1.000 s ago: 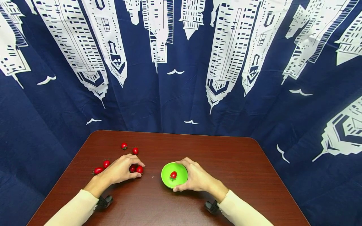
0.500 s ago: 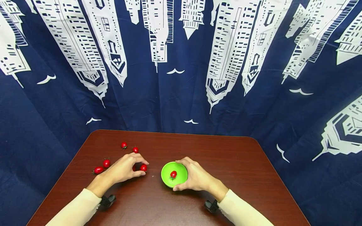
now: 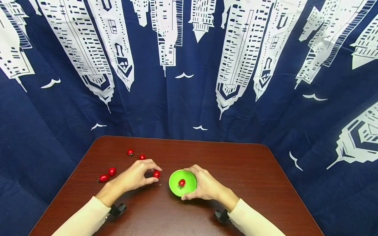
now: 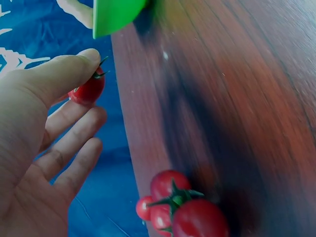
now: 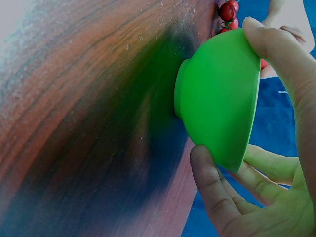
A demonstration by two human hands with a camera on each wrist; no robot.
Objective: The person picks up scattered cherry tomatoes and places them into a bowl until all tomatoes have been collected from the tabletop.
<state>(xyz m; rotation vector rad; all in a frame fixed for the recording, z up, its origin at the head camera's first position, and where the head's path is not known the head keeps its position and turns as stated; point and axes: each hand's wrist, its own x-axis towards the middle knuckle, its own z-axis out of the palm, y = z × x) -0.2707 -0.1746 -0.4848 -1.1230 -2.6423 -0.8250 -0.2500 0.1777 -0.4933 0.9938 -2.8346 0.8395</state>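
Fingers of left hand (image 3: 134,177) pinching a tomato (image 4: 90,91), partly behind thumb (image 4: 69,70), right hand (image 3: 208,185) spread wide, gripping green bowl (image 5: 219,98), other tomatoes (image 4: 202,219) cropped in left wrist view

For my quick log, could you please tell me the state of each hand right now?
Left hand: holding a small red tomato.
Right hand: holding the green bowl.
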